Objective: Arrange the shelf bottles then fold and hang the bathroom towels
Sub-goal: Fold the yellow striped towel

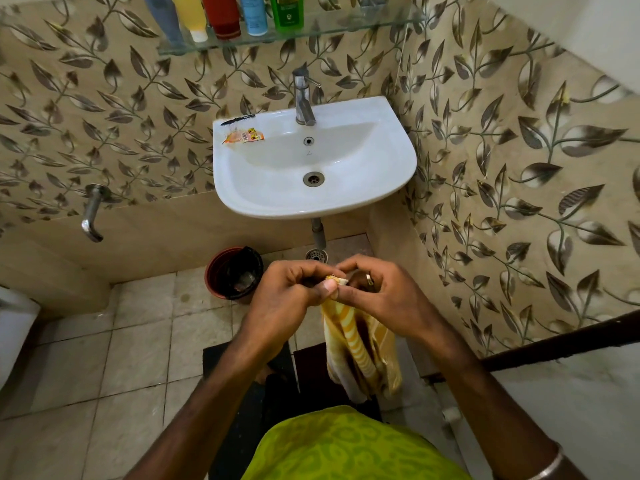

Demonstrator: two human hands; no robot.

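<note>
Leaf-patterned wall tiles (104, 109) fill the upper half of the frame, with pale floor tiles (114, 344) below them at lower left. A white sink (388, 174) hangs on the wall at centre, a steel tap (303, 98) standing at its back edge and a small orange sachet (244, 136) lying on its left rim.

Along the top edge runs a glass shelf (346, 27) carrying a row of bottles: grey-blue (164, 19), yellow (190, 15), red (221, 15), light blue (254, 13) and green (286, 10), standing close side by side.

Just below the sink at centre left, a red bin (221, 271) with a dark liner sits on the floor.

At the lower centre of the frame a yellow-and-orange striped towel (360, 348) hangs down in loose vertical folds, held in the air above the floor. Both hands meet at its top edge. The left hand (280, 296) has its grip pinched on the towel's upper corner between thumb and fingers. The right hand (384, 292), touching the left, is likewise clenched on that same bunched edge, and wears a ring (370, 279) on one finger.
</note>
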